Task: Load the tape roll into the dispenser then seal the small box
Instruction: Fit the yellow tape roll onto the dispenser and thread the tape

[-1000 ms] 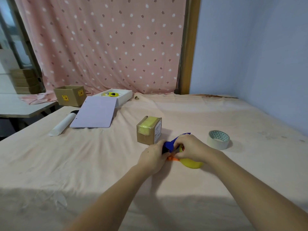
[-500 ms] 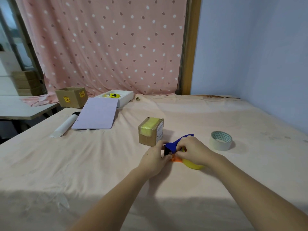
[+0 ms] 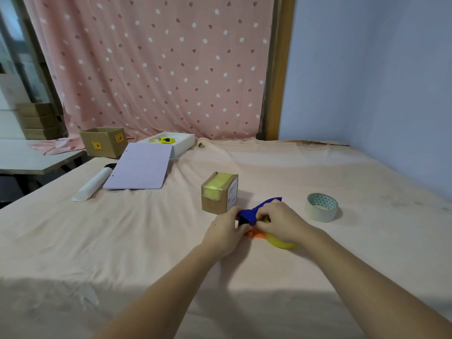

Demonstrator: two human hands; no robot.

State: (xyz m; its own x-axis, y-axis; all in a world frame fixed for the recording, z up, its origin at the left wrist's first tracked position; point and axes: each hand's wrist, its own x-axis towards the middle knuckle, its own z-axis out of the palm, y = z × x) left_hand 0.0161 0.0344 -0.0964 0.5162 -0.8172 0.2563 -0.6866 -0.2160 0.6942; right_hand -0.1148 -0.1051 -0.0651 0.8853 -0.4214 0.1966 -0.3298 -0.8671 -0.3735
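Note:
A tape dispenser (image 3: pixel 254 212) with a blue body, orange part and yellow handle lies on the cloth-covered table. Both hands grip it: my left hand (image 3: pixel 226 232) at its left end, my right hand (image 3: pixel 281 222) over its middle and handle. Most of the dispenser is hidden under the fingers. The small cardboard box (image 3: pixel 219 193) stands just behind the hands, open-topped with yellow filling showing. The tape roll (image 3: pixel 322 207), whitish with a patterned core, lies flat to the right, apart from my hands.
At the back left lie a lilac board (image 3: pixel 140 166), a white paper roll (image 3: pixel 91 185), a white tray (image 3: pixel 181 143) holding a yellow cutter (image 3: pixel 165 140), and a brown carton (image 3: pixel 104 141). A blue wall bounds the right side.
The camera view has shifted slightly. Both hands stay on the dispenser at the same spot, with only small finger movements.

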